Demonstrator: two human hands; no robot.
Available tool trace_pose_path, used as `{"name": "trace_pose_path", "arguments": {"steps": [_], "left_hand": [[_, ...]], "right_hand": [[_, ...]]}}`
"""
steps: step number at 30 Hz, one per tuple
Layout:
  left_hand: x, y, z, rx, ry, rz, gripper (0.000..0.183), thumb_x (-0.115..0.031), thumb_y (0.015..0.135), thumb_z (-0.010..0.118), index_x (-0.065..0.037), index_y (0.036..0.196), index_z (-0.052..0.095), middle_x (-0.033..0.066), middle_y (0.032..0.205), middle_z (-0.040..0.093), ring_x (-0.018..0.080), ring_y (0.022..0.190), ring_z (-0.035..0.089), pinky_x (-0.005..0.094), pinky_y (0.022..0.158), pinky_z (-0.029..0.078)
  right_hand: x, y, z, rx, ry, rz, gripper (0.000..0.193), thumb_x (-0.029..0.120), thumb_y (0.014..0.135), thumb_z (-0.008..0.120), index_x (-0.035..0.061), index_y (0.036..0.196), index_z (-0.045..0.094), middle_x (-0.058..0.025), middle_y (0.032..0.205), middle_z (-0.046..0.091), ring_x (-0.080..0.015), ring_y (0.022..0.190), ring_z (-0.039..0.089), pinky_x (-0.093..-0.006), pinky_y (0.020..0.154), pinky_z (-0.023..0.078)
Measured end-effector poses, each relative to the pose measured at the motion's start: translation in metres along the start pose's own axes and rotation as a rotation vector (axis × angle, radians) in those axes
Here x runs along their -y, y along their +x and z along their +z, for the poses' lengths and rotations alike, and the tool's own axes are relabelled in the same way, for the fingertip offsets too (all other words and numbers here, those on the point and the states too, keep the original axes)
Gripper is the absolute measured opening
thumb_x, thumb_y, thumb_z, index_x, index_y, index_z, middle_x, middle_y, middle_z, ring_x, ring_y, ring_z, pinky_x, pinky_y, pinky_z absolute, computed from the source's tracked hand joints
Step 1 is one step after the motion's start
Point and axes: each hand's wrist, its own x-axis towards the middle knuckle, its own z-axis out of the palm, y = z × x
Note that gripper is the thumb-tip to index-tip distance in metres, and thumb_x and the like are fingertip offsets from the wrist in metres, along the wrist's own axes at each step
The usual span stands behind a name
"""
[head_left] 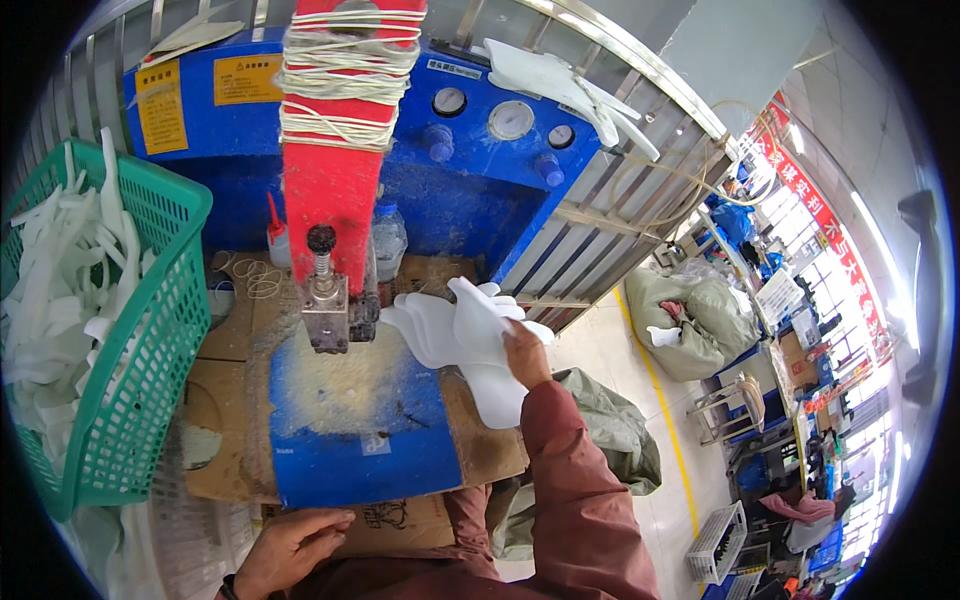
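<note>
My right hand [526,356] pinches the edge of a white curved sheet piece [482,330] between thumb and fingers, lifting it at a tilt. Beneath and beside it, a fanned pile of similar white pieces [420,325] lies on the cardboard at the right of the machine. My left hand [290,552] rests low, just below the near edge of the work surface, fingers loosely stretched out and holding nothing visible. Between the hands, a blue sheet [365,465] covered with pale dust lies under the metal head [326,318] of the red machine arm [333,195].
A green plastic basket [140,400] full of white strips stands at the left. Behind the arm is a blue machine housing [480,150] with gauges and knobs. A clear bottle [388,245] stands beside the arm. More white pieces [545,80] lie on top. Grey-green sacks [690,320] sit on the floor.
</note>
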Motion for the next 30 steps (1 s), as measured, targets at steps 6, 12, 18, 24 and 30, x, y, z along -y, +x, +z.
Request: {"name": "trace_pose_path", "arguments": {"steps": [6,12,18,24,30], "left_hand": [[0.016,0.015,0.001,0.017,-0.28,-0.09,0.036,-0.004,0.102,0.065,-0.001,0.138,0.062,0.017,0.13,0.069,0.0264,0.116,0.07,0.038,0.097,0.059],[0.011,0.054,0.021,-0.037,-0.663,-0.081,0.048,-0.015,0.107,0.061,-0.002,0.151,0.049,0.0215,0.146,0.057,0.0314,0.126,0.064,0.044,0.099,0.059],[0.018,0.091,0.029,-0.104,-0.846,-0.142,0.045,-0.016,0.102,0.066,-0.001,0.143,0.055,0.0127,0.131,0.066,0.0257,0.121,0.065,0.0435,0.102,0.055],[0.03,0.068,-0.004,-0.392,-0.748,0.032,0.051,-0.001,0.092,0.073,0.0,0.14,0.058,0.0086,0.123,0.071,0.0204,0.112,0.068,0.0368,0.099,0.053],[0.035,0.035,-0.042,-0.388,-0.67,0.032,0.057,-0.001,0.09,0.075,0.0,0.144,0.057,0.0092,0.127,0.07,0.0205,0.115,0.066,0.0378,0.103,0.051]], "right_hand": [[0.038,0.007,-0.06,-0.428,0.278,0.106,0.026,0.009,0.103,0.054,0.0026,0.124,0.068,-0.0148,0.1,0.074,-0.0225,0.09,0.07,-0.0366,0.081,0.054],[0.168,-0.075,-0.073,-0.244,-0.212,-0.441,0.046,-0.003,0.085,0.06,0.0032,0.13,0.069,-0.0175,0.127,0.07,-0.035,0.122,0.065,-0.0457,0.108,0.05],[0.247,-0.15,-0.017,0.119,-0.134,-0.733,0.044,0.007,0.084,0.069,0.0089,0.128,0.071,-0.0112,0.139,0.065,-0.0314,0.133,0.06,-0.0515,0.114,0.045],[0.24,-0.155,-0.019,0.182,0.059,-0.499,0.051,0.004,0.09,0.065,0.0094,0.141,0.063,-0.0179,0.151,0.053,-0.0351,0.142,0.051,-0.0472,0.114,0.045],[0.229,-0.135,-0.003,0.404,0.973,0.42,0.049,0.025,0.109,0.055,-0.0003,0.151,0.049,-0.0125,0.137,0.063,-0.0228,0.126,0.061,-0.0365,0.102,0.052]]}}
